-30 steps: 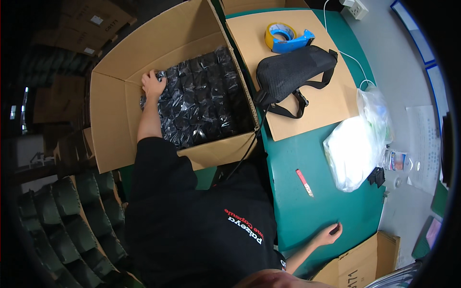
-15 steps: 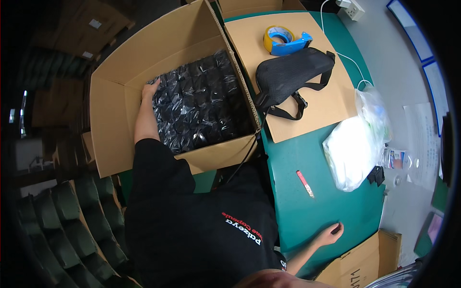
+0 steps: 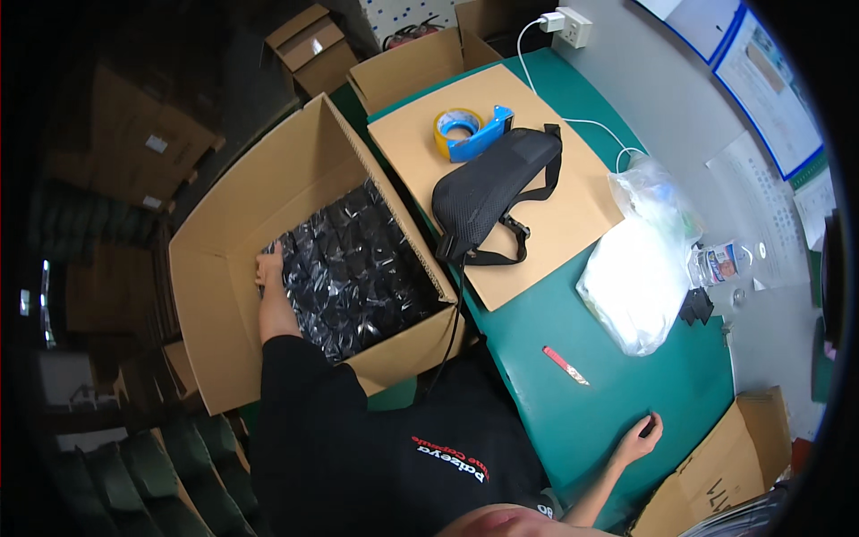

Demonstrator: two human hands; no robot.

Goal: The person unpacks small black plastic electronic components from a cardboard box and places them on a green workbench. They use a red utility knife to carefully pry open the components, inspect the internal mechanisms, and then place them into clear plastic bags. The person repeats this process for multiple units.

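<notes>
A large open cardboard box (image 3: 210,282) stands at the left. Inside lies a layer of black pieces under shiny clear plastic, a plastic-wrapped black bundle (image 3: 358,268). My left hand (image 3: 271,266) is at this bundle's left edge, beside the box wall, with its fingers curled over the edge; the fingertips are partly hidden. Over the green table at the lower right, my right hand (image 3: 638,440) has its fingers curled. A dark spot shows between thumb and fingers, too small to name. A red cutter knife (image 3: 565,366) lies on the table, away from both hands.
On a flat cardboard sheet (image 3: 559,234) lie a blue tape dispenser (image 3: 474,134) and a black mesh pouch (image 3: 492,192) with straps. White plastic bags (image 3: 635,277) and a clear bottle (image 3: 713,263) are by the wall. Another cardboard box (image 3: 725,465) stands at the lower right.
The whole view has turned and shifted, so the box appears lower. My left hand stays at the bundle's left edge. My right hand keeps its curled form over the table.
</notes>
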